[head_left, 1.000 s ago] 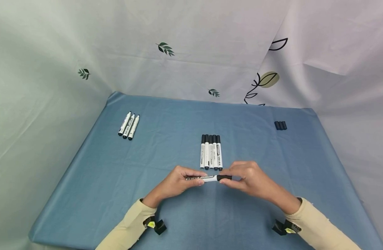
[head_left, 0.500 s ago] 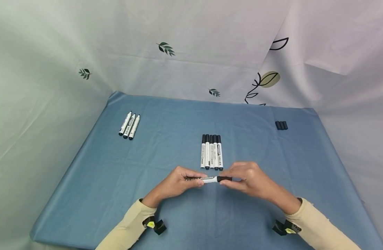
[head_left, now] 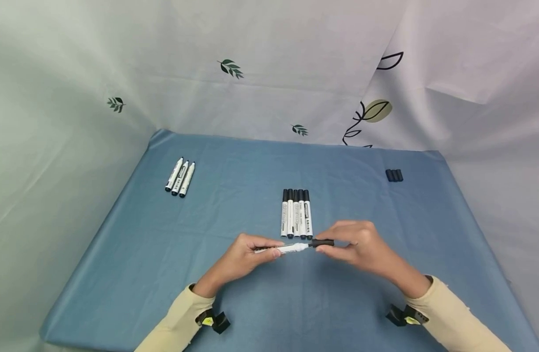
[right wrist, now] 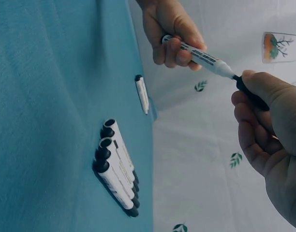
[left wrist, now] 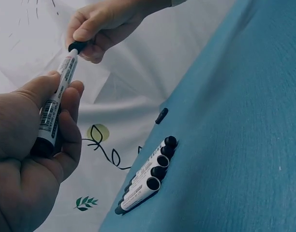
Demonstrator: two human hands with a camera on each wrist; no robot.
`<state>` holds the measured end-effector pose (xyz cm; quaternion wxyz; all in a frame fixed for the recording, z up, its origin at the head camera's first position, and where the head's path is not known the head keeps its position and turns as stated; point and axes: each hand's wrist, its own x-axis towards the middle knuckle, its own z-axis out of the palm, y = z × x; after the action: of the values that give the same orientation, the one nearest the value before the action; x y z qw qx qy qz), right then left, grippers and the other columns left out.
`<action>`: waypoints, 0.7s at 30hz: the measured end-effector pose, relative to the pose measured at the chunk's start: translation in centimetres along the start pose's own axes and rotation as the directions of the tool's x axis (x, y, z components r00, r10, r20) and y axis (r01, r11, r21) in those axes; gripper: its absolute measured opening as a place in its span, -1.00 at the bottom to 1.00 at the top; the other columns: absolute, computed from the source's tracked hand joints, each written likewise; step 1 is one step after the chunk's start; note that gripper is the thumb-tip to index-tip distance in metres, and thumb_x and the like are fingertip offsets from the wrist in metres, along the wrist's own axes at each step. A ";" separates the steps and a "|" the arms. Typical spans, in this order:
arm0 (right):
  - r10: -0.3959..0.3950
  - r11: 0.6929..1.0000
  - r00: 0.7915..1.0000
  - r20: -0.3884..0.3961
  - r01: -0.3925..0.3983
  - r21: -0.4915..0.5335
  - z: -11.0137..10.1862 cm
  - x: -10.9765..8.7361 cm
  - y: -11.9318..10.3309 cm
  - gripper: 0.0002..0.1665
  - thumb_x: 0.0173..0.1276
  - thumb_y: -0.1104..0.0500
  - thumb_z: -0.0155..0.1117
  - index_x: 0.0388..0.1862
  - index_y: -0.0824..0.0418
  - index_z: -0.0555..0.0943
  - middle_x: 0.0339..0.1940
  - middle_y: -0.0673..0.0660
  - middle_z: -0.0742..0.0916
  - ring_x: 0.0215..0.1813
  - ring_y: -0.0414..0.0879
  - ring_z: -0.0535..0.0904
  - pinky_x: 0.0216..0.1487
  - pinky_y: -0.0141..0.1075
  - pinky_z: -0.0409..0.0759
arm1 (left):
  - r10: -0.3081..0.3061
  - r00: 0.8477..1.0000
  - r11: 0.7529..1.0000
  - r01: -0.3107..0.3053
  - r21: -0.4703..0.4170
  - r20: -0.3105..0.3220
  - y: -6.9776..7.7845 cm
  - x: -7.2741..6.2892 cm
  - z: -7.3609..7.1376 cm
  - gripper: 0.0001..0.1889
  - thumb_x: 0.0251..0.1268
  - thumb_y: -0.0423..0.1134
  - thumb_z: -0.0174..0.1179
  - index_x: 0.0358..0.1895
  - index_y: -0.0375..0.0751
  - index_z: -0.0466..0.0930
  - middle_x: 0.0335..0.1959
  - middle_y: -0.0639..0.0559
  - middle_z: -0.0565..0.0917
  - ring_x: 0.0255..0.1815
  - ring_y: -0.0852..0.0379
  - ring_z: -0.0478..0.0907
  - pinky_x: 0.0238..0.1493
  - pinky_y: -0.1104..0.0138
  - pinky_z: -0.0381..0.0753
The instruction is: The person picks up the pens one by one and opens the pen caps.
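Note:
My left hand (head_left: 243, 260) holds a white marker (head_left: 293, 248) by its barrel, thumb against one side and fingers curled round the other. The marker's dark tip is bared. My right hand (head_left: 361, 245) pinches the black cap (head_left: 324, 242) between thumb and fingers, just off the tip. In the right wrist view the cap's mouth (right wrist: 238, 81) is right at the tip (right wrist: 233, 76); whether they touch I cannot tell. Just beyond both hands, several capped white markers (head_left: 296, 217) lie side by side on the blue cloth, black caps pointing away.
Three uncapped markers (head_left: 180, 178) lie together at the far left of the blue table cloth (head_left: 234, 171). At the far right lie three black caps (head_left: 394, 175) in a row. A pale patterned curtain (head_left: 269, 98) rises behind the table's back edge.
The cap has come off the marker's tip. My right hand has moved slightly right and away with the cap, while my left hand has shifted slightly left with the marker.

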<state>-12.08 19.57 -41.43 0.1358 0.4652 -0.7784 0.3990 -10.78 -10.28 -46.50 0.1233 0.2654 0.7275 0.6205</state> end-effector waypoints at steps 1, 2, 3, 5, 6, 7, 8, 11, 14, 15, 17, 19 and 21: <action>-0.016 1.000 1.000 -0.017 0.016 -0.002 -0.1 0.0 0.1 -0.77 0.43 0.02 0.39 -0.20 0.15 0.82 -0.36 0.00 0.81 -0.45 -0.36 0.60 -0.50 -0.59 0.46 | -0.005 1.000 1.000 0.005 0.002 -0.006 0.0 0.0 0.0 -0.77 0.41 -0.35 0.30 0.02 -0.42 0.75 -0.23 -0.19 0.81 -0.29 0.29 0.68 -0.28 0.29 0.71; -0.034 0.999 0.999 -0.033 0.034 -0.008 -0.2 0.1 0.1 -0.77 0.44 0.03 0.39 -0.20 0.16 0.82 -0.37 0.00 0.81 -0.45 -0.35 0.61 -0.49 -0.58 0.47 | -0.008 1.000 1.000 0.008 0.002 -0.013 0.0 0.0 0.0 -0.77 0.41 -0.36 0.30 0.02 -0.42 0.75 -0.23 -0.20 0.81 -0.30 0.29 0.68 -0.28 0.29 0.71; -0.051 0.999 0.997 -0.049 0.050 -0.013 -0.3 0.2 0.1 -0.77 0.44 0.03 0.39 -0.21 0.17 0.82 -0.37 0.01 0.81 -0.44 -0.33 0.63 -0.48 -0.57 0.48 | -0.012 1.000 1.000 0.012 0.002 -0.018 0.0 0.0 0.0 -0.77 0.41 -0.36 0.30 0.02 -0.42 0.75 -0.23 -0.20 0.81 -0.30 0.29 0.68 -0.28 0.29 0.71; -0.073 0.997 0.995 -0.073 0.071 -0.033 -0.5 0.2 0.2 -0.74 0.45 0.01 0.38 -0.20 0.18 0.82 -0.37 0.01 0.81 -0.43 -0.32 0.65 -0.46 -0.57 0.50 | -0.017 0.999 1.000 0.017 0.000 -0.029 0.0 0.1 -0.1 -0.77 0.41 -0.36 0.30 0.02 -0.43 0.75 -0.24 -0.21 0.81 -0.31 0.29 0.68 -0.29 0.30 0.71; -0.082 0.996 0.993 -0.084 0.078 -0.042 -0.5 0.2 0.2 -0.73 0.45 0.01 0.38 -0.20 0.18 0.81 -0.37 0.01 0.81 -0.43 -0.31 0.65 -0.46 -0.57 0.50 | -0.019 0.999 1.000 0.019 0.002 -0.035 0.0 0.1 -0.1 -0.77 0.41 -0.36 0.30 0.01 -0.43 0.75 -0.24 -0.22 0.81 -0.32 0.29 0.68 -0.29 0.31 0.70; -0.087 0.995 0.992 -0.092 0.083 -0.051 -0.6 0.2 0.3 -0.73 0.45 0.00 0.38 -0.20 0.18 0.81 -0.37 0.00 0.81 -0.43 -0.31 0.65 -0.46 -0.57 0.49 | -0.021 0.999 1.000 0.021 0.001 -0.041 0.0 0.1 -0.1 -0.77 0.40 -0.37 0.30 0.01 -0.43 0.75 -0.24 -0.23 0.80 -0.32 0.29 0.67 -0.30 0.33 0.69; -0.082 0.995 0.992 -0.098 0.077 -0.056 -0.6 0.2 0.3 -0.72 0.45 -0.01 0.38 -0.19 0.18 0.81 -0.37 0.00 0.81 -0.42 -0.31 0.64 -0.46 -0.58 0.48 | -0.023 0.999 1.000 0.023 0.003 -0.049 0.0 0.2 -0.1 -0.78 0.40 -0.37 0.30 0.00 -0.43 0.75 -0.25 -0.24 0.80 -0.33 0.30 0.66 -0.32 0.36 0.68; -0.067 0.996 0.990 -0.126 0.058 -0.070 -0.7 0.1 0.6 -0.70 0.43 -0.03 0.39 -0.18 0.18 0.82 -0.37 -0.01 0.81 -0.41 -0.31 0.64 -0.46 -0.57 0.46 | -0.026 0.997 1.000 0.026 0.004 -0.075 -0.1 0.2 -0.1 -0.79 0.38 -0.39 0.31 -0.02 -0.43 0.76 -0.27 -0.31 0.78 -0.37 0.31 0.63 -0.37 0.41 0.62; -0.053 0.996 0.984 -0.172 0.039 -0.083 -0.9 0.1 0.9 -0.68 0.42 -0.05 0.39 -0.19 0.19 0.82 -0.37 0.01 0.81 -0.38 -0.25 0.66 -0.43 -0.55 0.50 | -0.026 0.994 1.000 0.027 0.010 -0.105 -0.3 0.2 -0.2 -0.80 0.38 -0.39 0.31 -0.03 -0.42 0.76 -0.31 -0.37 0.75 -0.40 0.31 0.60 -0.40 0.43 0.57; -0.046 0.996 0.981 -0.187 0.030 -0.086 -1.0 0.1 1.0 -0.67 0.42 -0.06 0.39 -0.20 0.19 0.82 -0.37 0.02 0.82 -0.37 -0.23 0.66 -0.42 -0.53 0.52 | -0.026 0.993 1.000 0.028 0.011 -0.115 -0.3 0.3 -0.2 -0.80 0.38 -0.39 0.31 -0.03 -0.42 0.76 -0.32 -0.38 0.75 -0.40 0.31 0.60 -0.40 0.43 0.56; -0.026 0.995 0.976 -0.218 0.004 -0.100 -1.3 0.0 1.0 -0.66 0.41 -0.06 0.40 -0.20 0.20 0.83 -0.36 0.04 0.82 -0.34 -0.21 0.67 -0.37 -0.49 0.56 | -0.032 0.990 0.999 0.035 0.016 -0.135 -0.3 0.3 -0.2 -0.80 0.38 -0.38 0.31 -0.02 -0.40 0.77 -0.31 -0.37 0.75 -0.39 0.30 0.61 -0.40 0.43 0.56; 0.007 0.993 0.970 -0.241 -0.036 -0.116 -1.6 0.0 1.0 -0.75 0.35 0.02 0.49 -0.19 0.18 0.83 -0.33 0.04 0.83 -0.32 -0.23 0.66 -0.35 -0.48 0.54 | -0.038 0.987 0.999 0.041 0.016 -0.156 -0.4 0.3 -0.3 -0.80 0.39 -0.37 0.31 -0.02 -0.38 0.77 -0.30 -0.36 0.76 -0.38 0.29 0.62 -0.39 0.43 0.56; 0.045 0.990 0.965 -0.259 -0.079 -0.121 -2.0 -0.1 0.9 -0.80 0.23 0.19 0.58 -0.17 0.17 0.83 -0.28 0.06 0.84 -0.29 -0.25 0.67 -0.40 -0.51 0.48 | -0.047 0.983 0.999 0.048 0.006 -0.180 -0.4 0.3 -0.4 -0.80 0.39 -0.36 0.31 -0.01 -0.38 0.76 -0.27 -0.36 0.76 -0.36 0.28 0.64 -0.38 0.43 0.58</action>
<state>-13.11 21.33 -40.66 0.2522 0.3755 -0.7930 0.4081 -11.33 -10.50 -46.76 0.0706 0.1916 0.7449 0.6351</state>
